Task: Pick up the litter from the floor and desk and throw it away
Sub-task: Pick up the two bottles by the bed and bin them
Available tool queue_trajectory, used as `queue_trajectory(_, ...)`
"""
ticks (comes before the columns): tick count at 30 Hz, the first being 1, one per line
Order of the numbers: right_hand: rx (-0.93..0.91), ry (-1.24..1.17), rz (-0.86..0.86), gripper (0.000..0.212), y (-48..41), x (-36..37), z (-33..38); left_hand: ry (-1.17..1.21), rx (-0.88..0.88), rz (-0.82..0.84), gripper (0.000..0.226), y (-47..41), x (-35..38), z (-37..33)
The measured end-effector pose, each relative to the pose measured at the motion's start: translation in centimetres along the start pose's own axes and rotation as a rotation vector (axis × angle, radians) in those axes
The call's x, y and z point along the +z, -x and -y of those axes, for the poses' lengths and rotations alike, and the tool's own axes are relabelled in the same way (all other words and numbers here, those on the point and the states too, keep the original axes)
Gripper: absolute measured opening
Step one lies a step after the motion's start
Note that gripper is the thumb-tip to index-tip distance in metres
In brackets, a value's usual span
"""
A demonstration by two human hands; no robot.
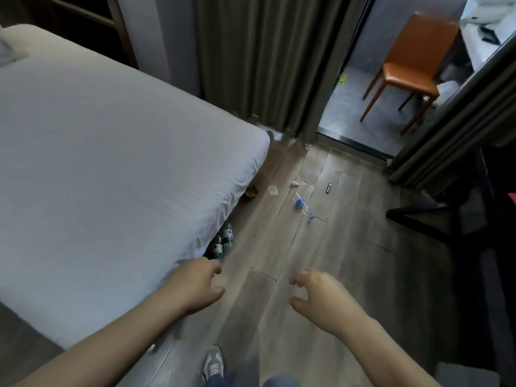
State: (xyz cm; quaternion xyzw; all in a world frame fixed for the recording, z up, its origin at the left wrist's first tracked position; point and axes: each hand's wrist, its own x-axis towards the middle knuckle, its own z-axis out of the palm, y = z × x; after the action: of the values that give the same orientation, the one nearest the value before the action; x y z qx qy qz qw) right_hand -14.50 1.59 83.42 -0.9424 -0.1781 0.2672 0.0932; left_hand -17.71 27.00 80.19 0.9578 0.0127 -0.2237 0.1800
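Note:
Litter lies scattered on the wooden floor (279, 247). A crushed clear bottle with a blue label (302, 205) lies in the middle. Two green-labelled bottles (223, 244) stand at the bed's edge. A white paper scrap (272, 190), a crumpled tissue (294, 182), a small black wrapper (328, 188) and a brownish item (251, 190) under the bed lie farther off. My left hand (198, 286) hovers beside the bed corner, just in front of the green bottles, holding nothing. My right hand (318, 294) hangs over bare floor, fingers curled and apart, holding nothing.
A white-sheeted bed (111, 163) fills the left. Dark curtains (265, 65) hang at the back, beside an opening with an orange chair (410, 68). A dark desk or frame (460, 219) stands at the right. My shoe (213, 364) shows at the bottom.

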Motion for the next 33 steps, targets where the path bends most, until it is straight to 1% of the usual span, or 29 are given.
queue_trajectory(6, -0.008, 0.004, 0.086, 0.043, -8.3, -1.5, -2.7, 0.029, -0.06, 0.038, 0.039, -7.6, -0.9, 0.5)
queue_trajectory(9, -0.042, 0.028, 0.135, 0.042, -13.2, -2.4, -4.6, 0.042, -0.117, 0.042, 0.038, -11.7, -0.6, 0.6)
queue_trajectory(13, -0.118, 0.038, 0.19, 0.039, -21.1, -2.9, -7.8, 0.075, -0.244, 0.086, 0.038, -17.9, 1.4, 0.8)
queue_trajectory(17, -0.16, 0.053, 0.26, 0.039, -29.4, -0.5, -10.5, 0.124, -0.355, 0.12, 0.03, -24.0, 5.6, 1.9)
queue_trajectory(20, -0.168, 0.058, 0.309, 0.038, -35.5, 3.2, -11.9, 0.142, -0.429, 0.139, 0.033, -28.5, 9.6, 4.0)
queue_trajectory(23, -0.17, 0.081, 0.359, 0.047, -40.8, 7.4, -12.7, 0.148, -0.461, 0.175, 0.038, -32.5, 14.1, 6.5)
queue_trajectory(25, -0.186, 0.089, 0.38, 0.054, -45.2, 11.8, -13.8, 0.147, -0.469, 0.197, 0.041, -35.9, 18.6, 8.7)
queue_trajectory(28, -0.231, 0.101, 0.368, 0.053, -51.2, 18.8, -15.3, 0.147, -0.497, 0.237, 0.044, -40.4, 25.3, 12.1)
queue_trajectory(30, -0.232, 0.103, 0.364, 0.055, -54.6, 23.4, -16.2, 0.145, -0.517, 0.241, 0.046, -42.9, 29.8, 14.3)
queue_trajectory(33, -0.213, 0.103, 0.392, 0.063, -58.8, 29.9, -17.4, 0.161, -0.539, 0.225, 0.049, -45.9, 35.8, 17.0)
